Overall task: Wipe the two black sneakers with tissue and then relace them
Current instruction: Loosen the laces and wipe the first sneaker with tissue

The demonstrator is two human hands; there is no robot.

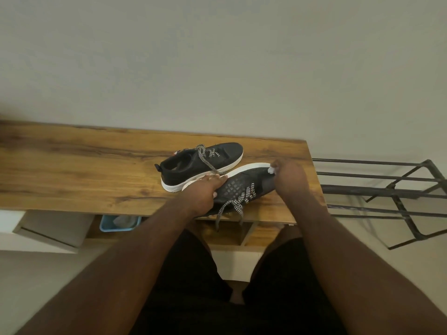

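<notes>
From the head camera, a light blue tub (120, 223) sits on the shelf under the wooden table (72, 170), near its front edge; something pale and crumpled lies inside it, too dim to name. To the right of the table stands a dark metal rack (387, 189) with bare bars.

No brand mark or writing can be read on either shoe; a small red-and-white tab shows at the far shoe's collar, too small to make out.

Two black sneakers with white soles lie on the table's right half. The far sneaker (193, 165) stands upright on its sole, toe to the right, its black-and-white lace (205, 158) loose across the top. The near sneaker (244, 187) is tipped onto its side at the table's front edge, white sole toward the far shoe and touching it, laces (238, 201) hanging off the edge.

The left hand (205, 192) grips the near sneaker around its middle, fingers curled over the sole edge. The right hand (289, 177) is at the toe, fingers bunched round a small white tissue (271, 170) that pokes out against the toe.
</notes>
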